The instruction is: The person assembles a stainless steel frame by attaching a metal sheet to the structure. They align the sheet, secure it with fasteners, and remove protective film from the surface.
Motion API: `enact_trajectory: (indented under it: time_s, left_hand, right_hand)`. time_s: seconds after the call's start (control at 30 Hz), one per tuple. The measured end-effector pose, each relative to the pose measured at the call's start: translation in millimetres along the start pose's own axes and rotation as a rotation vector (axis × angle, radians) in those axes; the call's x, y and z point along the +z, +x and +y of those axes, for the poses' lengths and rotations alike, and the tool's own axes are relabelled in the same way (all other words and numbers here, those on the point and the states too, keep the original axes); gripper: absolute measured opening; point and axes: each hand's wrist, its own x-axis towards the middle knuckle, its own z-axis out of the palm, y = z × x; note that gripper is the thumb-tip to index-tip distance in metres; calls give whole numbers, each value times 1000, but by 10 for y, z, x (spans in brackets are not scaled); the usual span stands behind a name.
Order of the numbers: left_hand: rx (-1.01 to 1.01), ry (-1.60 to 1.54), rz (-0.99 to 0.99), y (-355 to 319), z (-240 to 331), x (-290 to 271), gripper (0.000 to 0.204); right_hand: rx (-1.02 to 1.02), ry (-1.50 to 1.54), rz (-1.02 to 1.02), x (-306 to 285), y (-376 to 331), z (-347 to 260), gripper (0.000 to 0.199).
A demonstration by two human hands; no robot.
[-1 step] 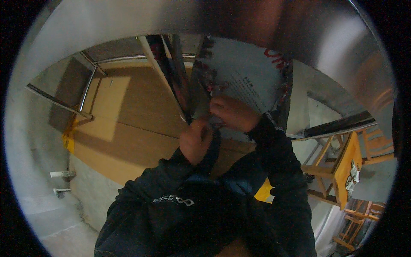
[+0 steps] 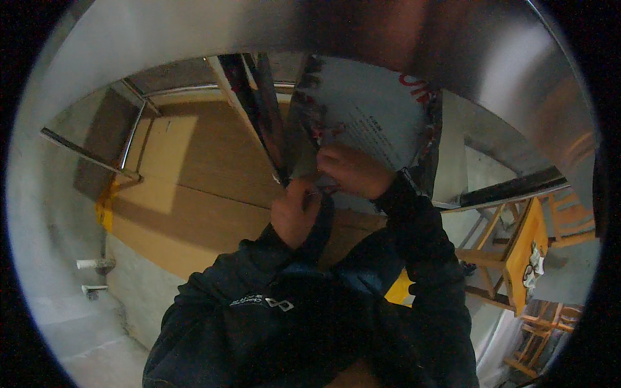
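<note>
My left hand (image 2: 297, 213) is closed, its fingers curled close to the foot of a dark upright post (image 2: 255, 103). Beside it, a little higher and to the right, my right hand (image 2: 352, 171) is also closed, its fingertips bent down along the near left edge of a grey printed panel (image 2: 372, 113). That panel has red marks, dark print and ragged dark edges. Between the hands the fingertips nearly meet. Whatever they pinch there is too small and dim to make out.
Brown cardboard sheets (image 2: 155, 223) cover the floor ahead and left, with metal frame legs (image 2: 132, 139) standing there. Shiny metal (image 2: 291, 26) curves across the top. At right are a wooden table (image 2: 517, 258) with scissors on it and wooden chairs (image 2: 572, 220). White pipe stubs (image 2: 94, 264) protrude at left.
</note>
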Motion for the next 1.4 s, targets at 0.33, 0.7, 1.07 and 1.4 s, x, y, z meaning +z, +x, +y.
enact_trajectory:
  time_s: [0.33, 0.7, 1.07, 1.4]
  left_hand:
    - [-185, -140, -4, 263, 109, 31, 19]
    - [-85, 177, -214, 350, 85, -20, 32]
    - [77, 357, 14, 313, 199, 136, 15]
    - [243, 604, 120, 333, 279, 194, 12]
  right_hand:
    - [-16, 15, 9, -28, -19, 86, 37]
    - [-102, 209, 215, -75, -90, 155, 6]
    - [-181, 32, 292, 1, -112, 204, 13]
    - [-116, 70, 205, -78, -125, 183, 14]
